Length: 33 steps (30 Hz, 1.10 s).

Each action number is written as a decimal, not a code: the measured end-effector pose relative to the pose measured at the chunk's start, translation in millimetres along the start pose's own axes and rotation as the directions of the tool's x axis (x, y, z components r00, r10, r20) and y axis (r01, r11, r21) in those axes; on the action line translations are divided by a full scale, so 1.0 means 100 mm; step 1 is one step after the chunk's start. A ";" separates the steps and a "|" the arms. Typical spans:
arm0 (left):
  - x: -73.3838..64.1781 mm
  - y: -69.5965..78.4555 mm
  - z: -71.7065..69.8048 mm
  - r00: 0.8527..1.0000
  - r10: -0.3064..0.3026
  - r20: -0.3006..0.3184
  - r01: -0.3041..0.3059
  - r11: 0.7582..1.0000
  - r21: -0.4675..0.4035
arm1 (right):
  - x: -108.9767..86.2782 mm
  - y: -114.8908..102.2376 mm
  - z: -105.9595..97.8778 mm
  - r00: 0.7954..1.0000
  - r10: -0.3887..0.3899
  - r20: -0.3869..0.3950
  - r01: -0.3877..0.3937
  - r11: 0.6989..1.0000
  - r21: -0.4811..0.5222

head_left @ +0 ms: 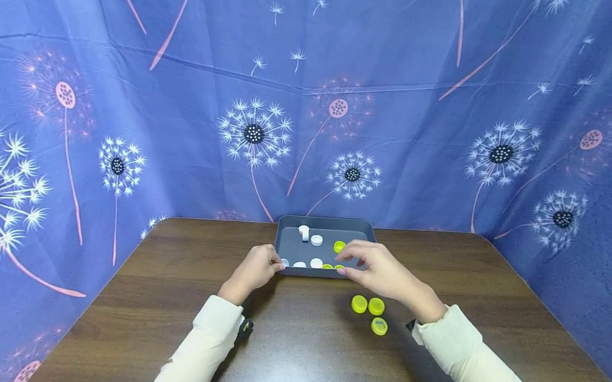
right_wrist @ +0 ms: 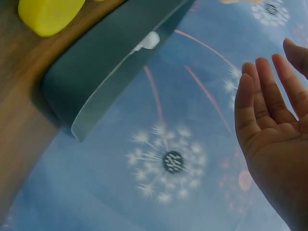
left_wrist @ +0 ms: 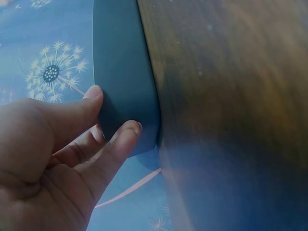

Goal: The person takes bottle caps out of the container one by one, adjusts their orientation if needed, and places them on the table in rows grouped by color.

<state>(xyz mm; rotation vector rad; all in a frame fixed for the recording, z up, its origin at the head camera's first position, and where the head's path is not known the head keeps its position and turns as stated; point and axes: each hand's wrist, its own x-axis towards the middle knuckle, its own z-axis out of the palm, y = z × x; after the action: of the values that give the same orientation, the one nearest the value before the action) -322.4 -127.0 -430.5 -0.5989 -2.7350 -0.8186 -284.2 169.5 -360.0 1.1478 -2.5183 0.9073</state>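
Note:
A dark grey tray (head_left: 290,248) sits at the table's far edge with several white bottle caps (head_left: 316,240) and yellow caps (head_left: 339,246) inside. My left hand (head_left: 255,268) grips its near left corner; in the left wrist view, thumb and fingers pinch the tray wall (left_wrist: 125,62). Over the tray's near right part hovers my right hand (head_left: 376,266), thumb and forefinger apart. Its fingers (right_wrist: 269,91) look loosely bent in the right wrist view, and nothing is held. Part of the tray's right side is hidden behind this hand.
Three yellow caps (head_left: 376,306) lie on the brown wooden table (head_left: 300,348) in front of the tray, near my right wrist; one bears a blue mark. A blue curtain (head_left: 414,133) with dandelion prints hangs behind the table and along both sides.

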 end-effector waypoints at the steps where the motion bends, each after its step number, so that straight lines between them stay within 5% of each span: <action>1: -0.01 -0.01 0.00 1.000 -0.008 0.005 0.008 1.000 0.000 | 0.06 0.04 0.03 1.000 0.005 0.009 -0.005 1.000 -0.012; 7: -0.04 -0.01 0.05 0.999 -0.029 0.031 0.029 1.000 -0.002 | 0.29 0.51 0.22 0.993 0.088 0.079 -0.079 0.991 -0.110; 16: -0.03 -0.01 0.04 0.998 -0.046 0.035 0.046 0.999 0.004 | 0.37 1.04 0.37 0.951 0.261 0.164 -0.224 0.951 -0.214; 23: -0.02 -0.01 0.02 0.998 -0.040 0.038 0.039 0.999 0.009 | 0.39 1.11 0.48 0.956 0.221 0.194 -0.166 0.950 -0.263; 33: 0.02 0.00 -0.05 0.999 -0.025 0.036 0.025 1.000 0.015 | 0.41 1.07 0.46 0.954 0.256 0.159 -0.205 0.938 -0.280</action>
<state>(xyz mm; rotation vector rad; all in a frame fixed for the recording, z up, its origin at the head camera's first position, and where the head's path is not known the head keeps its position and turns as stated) -324.1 -129.0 -426.2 -0.5836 -2.7841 -0.8008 -388.9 170.0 -425.9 0.9094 -2.8709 0.5080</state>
